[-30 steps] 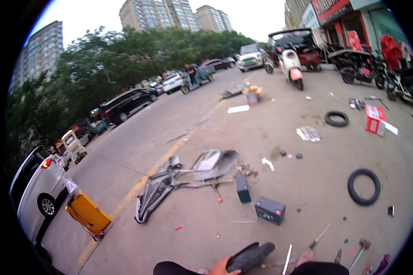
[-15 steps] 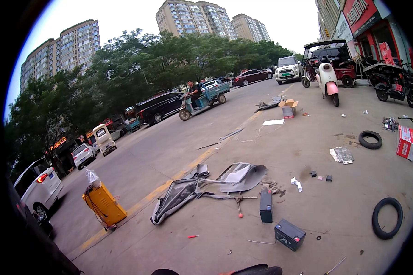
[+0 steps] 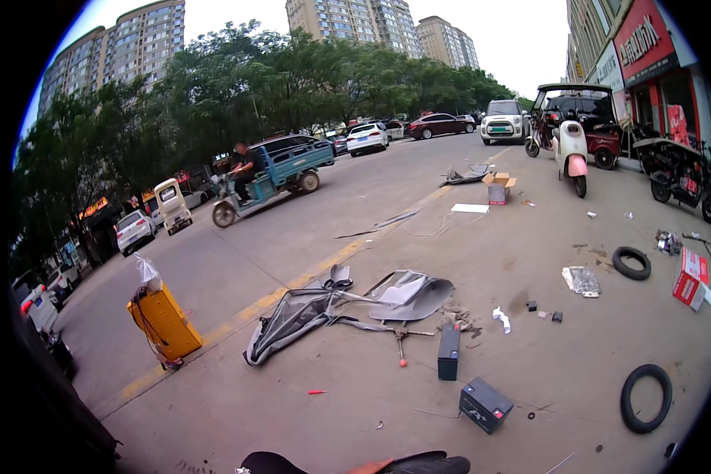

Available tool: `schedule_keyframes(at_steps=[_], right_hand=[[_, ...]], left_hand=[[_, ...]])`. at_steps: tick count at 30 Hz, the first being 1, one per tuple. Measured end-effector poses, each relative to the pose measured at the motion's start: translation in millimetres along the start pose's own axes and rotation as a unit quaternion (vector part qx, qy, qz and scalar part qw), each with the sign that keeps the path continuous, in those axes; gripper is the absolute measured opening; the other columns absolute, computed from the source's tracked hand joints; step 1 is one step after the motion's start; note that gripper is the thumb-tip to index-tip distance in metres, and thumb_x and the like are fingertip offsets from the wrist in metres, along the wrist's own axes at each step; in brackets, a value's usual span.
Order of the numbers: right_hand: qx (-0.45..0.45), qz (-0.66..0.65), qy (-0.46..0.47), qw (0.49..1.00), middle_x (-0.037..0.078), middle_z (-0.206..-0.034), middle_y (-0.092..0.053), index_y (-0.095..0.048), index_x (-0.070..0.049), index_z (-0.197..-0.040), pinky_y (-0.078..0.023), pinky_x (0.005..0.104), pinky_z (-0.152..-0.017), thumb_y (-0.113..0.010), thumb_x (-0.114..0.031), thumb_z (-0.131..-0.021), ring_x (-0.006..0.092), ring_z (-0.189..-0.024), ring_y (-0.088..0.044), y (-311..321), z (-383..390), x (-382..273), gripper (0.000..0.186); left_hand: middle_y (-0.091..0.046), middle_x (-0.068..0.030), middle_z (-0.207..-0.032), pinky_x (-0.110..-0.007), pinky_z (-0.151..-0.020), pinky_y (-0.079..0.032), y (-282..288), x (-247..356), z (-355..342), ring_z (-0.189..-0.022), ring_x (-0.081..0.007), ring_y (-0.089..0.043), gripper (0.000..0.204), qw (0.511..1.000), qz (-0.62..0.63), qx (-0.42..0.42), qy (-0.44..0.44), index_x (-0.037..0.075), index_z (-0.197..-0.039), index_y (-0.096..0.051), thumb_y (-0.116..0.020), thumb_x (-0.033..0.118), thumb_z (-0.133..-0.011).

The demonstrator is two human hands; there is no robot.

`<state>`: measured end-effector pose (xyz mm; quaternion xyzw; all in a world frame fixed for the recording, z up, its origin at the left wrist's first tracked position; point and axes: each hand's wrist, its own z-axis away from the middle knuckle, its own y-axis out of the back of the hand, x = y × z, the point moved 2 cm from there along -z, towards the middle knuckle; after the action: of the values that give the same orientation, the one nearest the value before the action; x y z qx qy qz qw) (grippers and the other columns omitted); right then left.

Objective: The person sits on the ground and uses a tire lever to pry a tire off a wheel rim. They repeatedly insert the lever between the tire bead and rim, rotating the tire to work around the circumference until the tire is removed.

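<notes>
Neither of my hands shows in the head view. At the lower edge lie the tops of dark curved shapes (image 3: 270,464) with a reddish-orange piece between them, cut off by the frame. Nearest on the pavement are two dark box-shaped batteries, one upright (image 3: 449,353) and one tilted-looking (image 3: 485,405) in front of it. Beside them is a T-shaped metal tool (image 3: 403,347) with a red ball end. A crumpled grey-and-black fabric cover (image 3: 324,312) spreads to its left. A small red-handled tool (image 3: 317,392) lies nearer.
A yellow case (image 3: 166,324) with cables and a plastic bag stands at left. Two black tyres (image 3: 646,399), a red-white box (image 3: 691,278) and an open carton (image 3: 498,189) lie right and ahead. A rider drives a blue cargo tricycle (image 3: 272,178) on the road. A pink-white scooter (image 3: 570,154) stands ahead.
The blue cargo tricycle has moved left and looks larger. A white car behind it has come into sight. My view has shifted slightly; the things on the pavement have kept their places.
</notes>
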<state>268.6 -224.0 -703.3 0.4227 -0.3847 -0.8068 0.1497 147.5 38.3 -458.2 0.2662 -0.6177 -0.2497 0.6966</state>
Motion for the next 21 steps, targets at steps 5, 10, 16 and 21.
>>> schedule_keyframes(at_steps=[5,10,16,21], right_hand=[[0.017,-0.053,0.038,0.998,0.017,-0.094,-0.062,-0.061,-0.003,-0.101,-0.046,0.0484,-0.084,-0.054,-0.037,-0.096,0.0302,-0.088,-0.058,31.7,21.4,-2.7,0.035],[0.019,-0.123,0.085,0.988,0.015,-0.091,-0.063,-0.061,-0.004,-0.099,-0.047,0.0483,-0.082,-0.054,-0.038,-0.096,0.0289,-0.085,-0.058,77.7,57.1,-9.8,0.034],[-0.018,-0.225,0.178,0.958,0.014,-0.088,-0.063,-0.061,-0.005,-0.097,-0.048,0.0482,-0.08,-0.054,-0.039,-0.096,0.0274,-0.081,-0.059,155.2,105.4,-40.7,0.035],[-0.133,-0.277,0.294,0.905,0.014,-0.099,-0.061,-0.06,0.004,-0.107,-0.054,0.0302,-0.076,-0.046,-0.023,-0.102,0.0153,-0.079,-0.065,205.9,142.2,-82.8,0.031]], left_hand=[[-0.061,-0.0221,-0.123,-0.043,-0.097,-0.045,6.3,-27.2,-2.1,-0.114,-0.0412,-0.057,0.047,0.996,0.039,0.013,-0.076,0.004,-0.129,-0.057,-0.048,0.038,-0.098],[-0.06,-0.0191,-0.127,-0.043,-0.099,-0.045,9.0,-58.9,2.6,-0.117,-0.038,-0.057,0.052,0.998,-0.016,-0.045,-0.031,0.008,-0.135,-0.051,-0.043,0.044,-0.098],[-0.063,-0.0182,-0.121,-0.046,-0.095,-0.047,-0.8,-61.3,5.2,-0.113,-0.0377,-0.058,0.048,0.999,0.019,0.037,-0.021,0.013,-0.129,-0.06,-0.039,0.046,-0.1],[-0.066,-0.0145,-0.11,-0.047,-0.087,-0.049,-4.1,-48.0,12.3,-0.105,-0.0361,-0.061,0.04,0.997,0.025,0.024,0.075,0.029,-0.125,-0.064,-0.039,0.046,-0.099]])
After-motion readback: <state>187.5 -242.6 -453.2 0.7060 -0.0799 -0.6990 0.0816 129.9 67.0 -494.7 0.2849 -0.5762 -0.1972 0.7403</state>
